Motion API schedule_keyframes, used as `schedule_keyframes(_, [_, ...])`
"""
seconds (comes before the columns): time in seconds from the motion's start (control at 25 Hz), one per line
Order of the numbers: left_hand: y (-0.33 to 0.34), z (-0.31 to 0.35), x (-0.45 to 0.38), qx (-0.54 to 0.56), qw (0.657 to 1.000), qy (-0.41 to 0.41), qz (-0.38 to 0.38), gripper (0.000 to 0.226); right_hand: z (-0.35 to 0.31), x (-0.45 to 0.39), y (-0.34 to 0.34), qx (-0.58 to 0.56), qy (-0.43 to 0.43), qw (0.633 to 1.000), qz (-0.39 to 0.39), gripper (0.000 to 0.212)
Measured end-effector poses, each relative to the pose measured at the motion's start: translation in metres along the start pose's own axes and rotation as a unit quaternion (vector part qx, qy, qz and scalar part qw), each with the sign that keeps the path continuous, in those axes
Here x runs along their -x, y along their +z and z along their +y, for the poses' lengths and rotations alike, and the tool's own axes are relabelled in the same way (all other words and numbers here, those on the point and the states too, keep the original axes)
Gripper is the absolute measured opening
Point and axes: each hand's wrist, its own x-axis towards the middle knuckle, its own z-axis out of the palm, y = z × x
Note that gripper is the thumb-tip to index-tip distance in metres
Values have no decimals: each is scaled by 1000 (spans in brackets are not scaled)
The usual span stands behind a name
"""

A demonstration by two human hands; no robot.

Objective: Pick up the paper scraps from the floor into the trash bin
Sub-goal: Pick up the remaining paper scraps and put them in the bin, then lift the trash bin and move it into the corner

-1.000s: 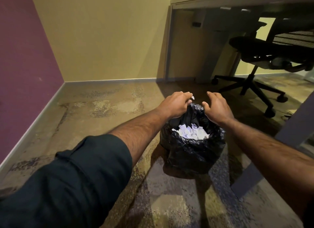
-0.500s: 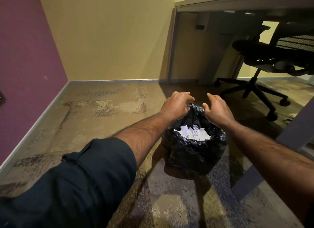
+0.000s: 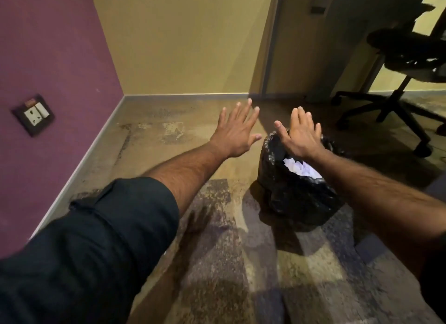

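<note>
A small trash bin lined with a black plastic bag (image 3: 296,195) stands on the carpet right of centre. White paper scraps (image 3: 301,168) fill its top. My right hand (image 3: 301,135) hovers flat over the bin's far rim, fingers straight and together, holding nothing. My left hand (image 3: 237,130) is spread wide in the air to the left of the bin, palm down, also empty. I see no loose scraps on the visible floor.
A purple wall with a socket plate (image 3: 33,113) runs along the left. A yellow wall (image 3: 183,41) closes the back. A black office chair (image 3: 405,65) on castors and a desk panel (image 3: 287,41) stand at the right rear.
Both hands have let go over the bin and opened flat. The left hand has moved left, away from the bin. The view has turned left, showing the wall socket.
</note>
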Motion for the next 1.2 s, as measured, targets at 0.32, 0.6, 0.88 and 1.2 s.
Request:
schedule_keyframes(0.32, [55, -119, 122, -55, 994, -65, -68, 77, -108, 42, 89, 22, -94, 990, -107, 88])
schedule_keyframes(0.6, [120, -169, 206, -80, 980, -77, -163, 84, -136, 87, 167, 64, -170, 965, -187, 90])
schedule_keyframes(0.88, [178, -146, 263, 92, 962, -109, -233, 41, -124, 117, 209, 86, -192, 946, -245, 89])
schedule_keyframes(1.2, [190, -131, 284, 88, 966, -60, -236, 20, -106, 114, 213, 73, -196, 945, -250, 101])
